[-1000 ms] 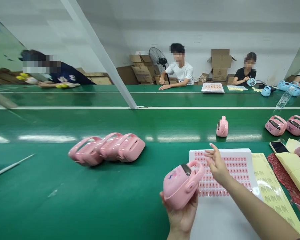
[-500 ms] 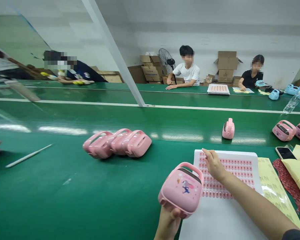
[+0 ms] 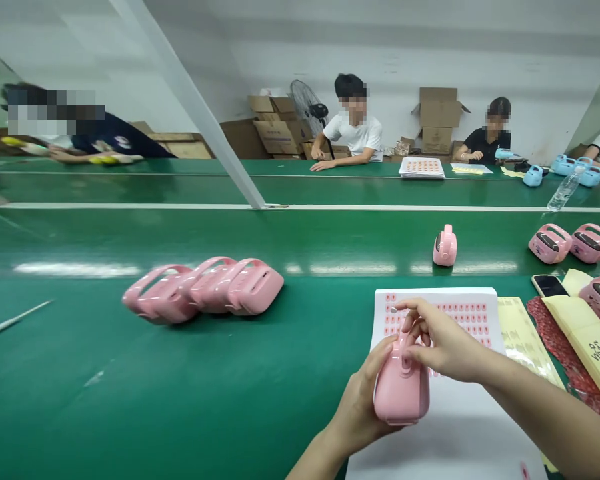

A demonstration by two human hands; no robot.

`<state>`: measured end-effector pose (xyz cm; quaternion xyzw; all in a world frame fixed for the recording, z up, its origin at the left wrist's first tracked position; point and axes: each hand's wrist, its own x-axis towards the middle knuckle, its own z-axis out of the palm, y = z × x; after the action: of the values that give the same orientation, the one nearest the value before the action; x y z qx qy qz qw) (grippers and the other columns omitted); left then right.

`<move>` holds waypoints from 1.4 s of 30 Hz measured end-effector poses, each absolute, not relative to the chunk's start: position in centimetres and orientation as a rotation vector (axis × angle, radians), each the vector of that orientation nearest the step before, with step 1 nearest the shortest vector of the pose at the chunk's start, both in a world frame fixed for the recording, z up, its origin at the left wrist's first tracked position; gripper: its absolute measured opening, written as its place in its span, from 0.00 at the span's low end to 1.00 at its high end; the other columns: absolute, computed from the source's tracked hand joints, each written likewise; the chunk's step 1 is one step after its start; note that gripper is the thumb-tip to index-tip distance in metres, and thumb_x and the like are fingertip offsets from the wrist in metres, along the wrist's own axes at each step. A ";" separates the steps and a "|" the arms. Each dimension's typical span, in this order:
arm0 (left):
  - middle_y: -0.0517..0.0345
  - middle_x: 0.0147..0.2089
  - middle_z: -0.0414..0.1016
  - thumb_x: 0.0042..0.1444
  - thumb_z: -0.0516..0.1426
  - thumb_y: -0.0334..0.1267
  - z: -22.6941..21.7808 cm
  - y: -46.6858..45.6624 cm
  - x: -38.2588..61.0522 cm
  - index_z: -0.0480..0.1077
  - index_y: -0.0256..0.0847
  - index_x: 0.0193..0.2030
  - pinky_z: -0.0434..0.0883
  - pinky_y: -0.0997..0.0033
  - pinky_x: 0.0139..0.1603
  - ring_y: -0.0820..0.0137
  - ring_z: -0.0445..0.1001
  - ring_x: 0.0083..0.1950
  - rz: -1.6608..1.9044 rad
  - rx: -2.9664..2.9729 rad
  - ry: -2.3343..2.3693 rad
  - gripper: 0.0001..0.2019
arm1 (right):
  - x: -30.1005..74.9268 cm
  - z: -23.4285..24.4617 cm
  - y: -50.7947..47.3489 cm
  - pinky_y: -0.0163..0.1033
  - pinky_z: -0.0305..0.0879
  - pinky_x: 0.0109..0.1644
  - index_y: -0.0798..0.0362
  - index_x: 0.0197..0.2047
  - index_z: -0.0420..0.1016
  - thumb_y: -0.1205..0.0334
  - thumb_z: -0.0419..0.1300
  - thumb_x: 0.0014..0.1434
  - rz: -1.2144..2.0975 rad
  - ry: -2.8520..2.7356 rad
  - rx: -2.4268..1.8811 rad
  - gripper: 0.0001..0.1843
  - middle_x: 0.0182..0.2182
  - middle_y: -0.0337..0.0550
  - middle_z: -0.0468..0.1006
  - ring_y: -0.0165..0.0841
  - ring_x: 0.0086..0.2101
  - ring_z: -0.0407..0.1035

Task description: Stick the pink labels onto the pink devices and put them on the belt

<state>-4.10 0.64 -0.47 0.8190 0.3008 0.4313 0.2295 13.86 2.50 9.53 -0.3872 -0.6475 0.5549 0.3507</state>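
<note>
My left hand is wrapped round a small pink handled device, held up above the sheets with its narrow side towards me. At the device's handle is my right hand, its thumb against the handle's side joint and some fingers curled at the handle. Its index finger reaches out to the left, with a small pale spot at the tip that I cannot make out. Underneath lies a white sheet of small pink oval stickers, partly hidden by my hands and the device.
Several pink devices lean together on the green table; another pink device stands farther back. At right lie yellow sticker sheets, a phone and red wrap. A white post slants up. Co-workers sit across.
My right hand has left the sticker sheet and come to the device's handle. My left hand has turned the device from its printed face to its narrow side. The view has shifted right.
</note>
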 end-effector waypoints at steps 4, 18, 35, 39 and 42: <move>0.41 0.61 0.59 0.35 0.68 0.34 -0.1 0.7 -3.5 0.41 0.54 0.65 0.71 0.53 0.47 0.50 0.66 0.57 1.215 2.267 0.801 0.54 | 14.0 8.7 1.7 0.36 0.66 0.36 0.49 0.48 0.59 0.79 0.54 0.47 1.390 -1.565 -1.020 0.26 0.33 0.34 0.63 0.26 0.29 0.67; 0.44 0.60 0.63 0.33 0.68 0.37 -1.1 0.7 -3.1 0.47 0.57 0.64 0.73 0.59 0.42 0.50 0.70 0.53 1.316 2.273 0.846 0.51 | 14.3 5.4 -0.2 0.42 0.69 0.39 0.46 0.57 0.55 0.74 0.48 0.57 0.465 -1.939 -0.887 0.26 0.38 0.45 0.70 0.35 0.35 0.68; 0.41 0.56 0.63 0.30 0.69 0.46 2.2 0.1 -1.7 0.53 0.56 0.62 0.71 0.53 0.44 0.46 0.68 0.53 1.238 2.242 0.648 0.50 | 16.7 2.5 4.8 0.38 0.65 0.37 0.48 0.61 0.54 0.75 0.49 0.52 1.233 -1.843 -1.143 0.33 0.27 0.34 0.74 0.31 0.31 0.69; 0.44 0.55 0.66 0.28 0.68 0.38 4.0 0.1 -2.5 0.58 0.58 0.60 0.75 0.62 0.34 0.52 0.75 0.43 0.928 2.322 0.721 0.47 | 17.0 2.6 4.4 0.35 0.61 0.33 0.48 0.61 0.55 0.75 0.50 0.50 1.312 -1.814 -1.167 0.35 0.21 0.30 0.68 0.28 0.26 0.66; 0.45 0.55 0.67 0.29 0.69 0.40 4.0 -0.1 -2.1 0.59 0.59 0.60 0.74 0.59 0.38 0.50 0.74 0.47 0.998 2.257 0.734 0.46 | 17.3 2.5 4.3 0.34 0.60 0.31 0.51 0.60 0.56 0.74 0.51 0.49 1.380 -1.668 -1.169 0.33 0.18 0.27 0.65 0.28 0.23 0.64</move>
<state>-2.09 -0.12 4.04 0.8416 0.2738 0.3722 0.2797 17.26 4.28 2.48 -0.4479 -0.6390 0.5286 0.3341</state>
